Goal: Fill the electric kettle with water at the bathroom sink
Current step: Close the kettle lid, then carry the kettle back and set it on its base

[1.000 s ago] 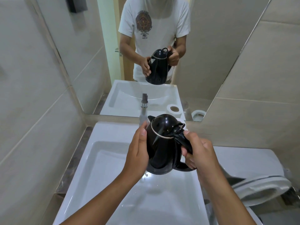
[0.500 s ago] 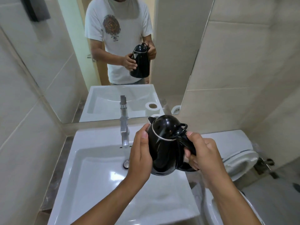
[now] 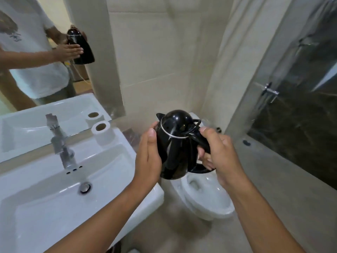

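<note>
A glossy black electric kettle (image 3: 175,143) with its lid down hangs upright in the air, to the right of the white sink (image 3: 45,212) and above the toilet bowl. My right hand (image 3: 217,154) is wrapped around its handle. My left hand (image 3: 148,157) lies flat against the kettle's left side, fingers together. The chrome tap (image 3: 62,148) stands at the back of the basin, well left of the kettle; no water shows running from it. The drain plug (image 3: 85,187) sits in the basin floor.
A toilet paper roll (image 3: 102,132) stands on the sink's back right corner. A white toilet (image 3: 204,196) sits below the kettle. The mirror (image 3: 45,52) fills the upper left. A dark glass shower partition (image 3: 295,110) with a metal handle is at the right.
The view and both hands have swung right. The kettle, held the same way, has moved from over the sink basin to past its right edge, above the toilet.
</note>
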